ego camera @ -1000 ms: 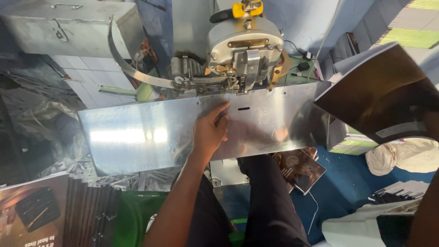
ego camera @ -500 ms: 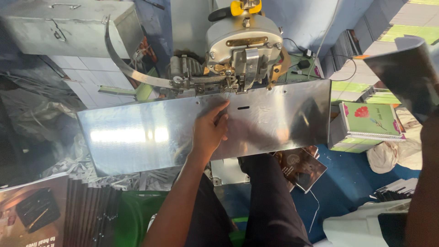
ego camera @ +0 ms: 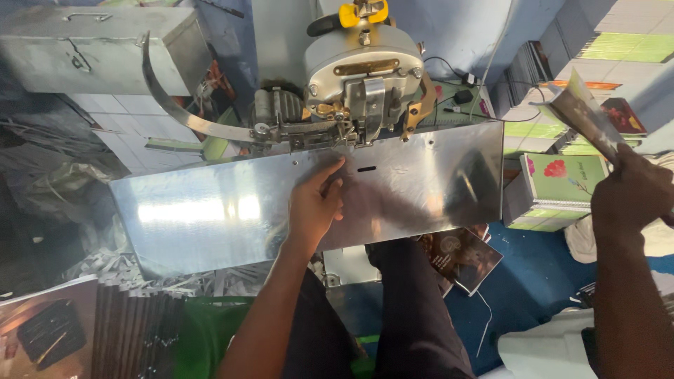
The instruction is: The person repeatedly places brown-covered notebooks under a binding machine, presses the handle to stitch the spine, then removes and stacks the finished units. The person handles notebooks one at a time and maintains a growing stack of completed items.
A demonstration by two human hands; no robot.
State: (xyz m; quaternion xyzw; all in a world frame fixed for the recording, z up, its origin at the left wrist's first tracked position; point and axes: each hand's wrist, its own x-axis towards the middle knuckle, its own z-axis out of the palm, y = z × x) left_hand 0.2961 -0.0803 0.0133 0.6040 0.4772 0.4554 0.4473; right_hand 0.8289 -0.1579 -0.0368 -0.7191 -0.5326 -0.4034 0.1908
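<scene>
My left hand [ego camera: 316,207] lies flat on the shiny metal work plate [ego camera: 196,210], fingers pointing at the slot under the grey stitching machine head [ego camera: 361,77]. It holds nothing. My right hand [ego camera: 628,193] is out at the right edge, clear of the plate, gripping a thin glossy booklet [ego camera: 579,112] that sticks up and to the left from the fist. The booklet hangs above a stack of green-covered notebooks [ego camera: 562,182].
A grey metal box [ego camera: 91,42] stands at the back left. Dark booklets [ego camera: 49,330] are stacked at the lower left, next to paper scraps [ego camera: 105,270]. More booklets [ego camera: 460,256] lie on the blue floor under the plate. My legs fill the lower middle.
My right hand has carried the booklet from over the plate's right end out to the right and turned it upright. My left hand has stayed on the plate.
</scene>
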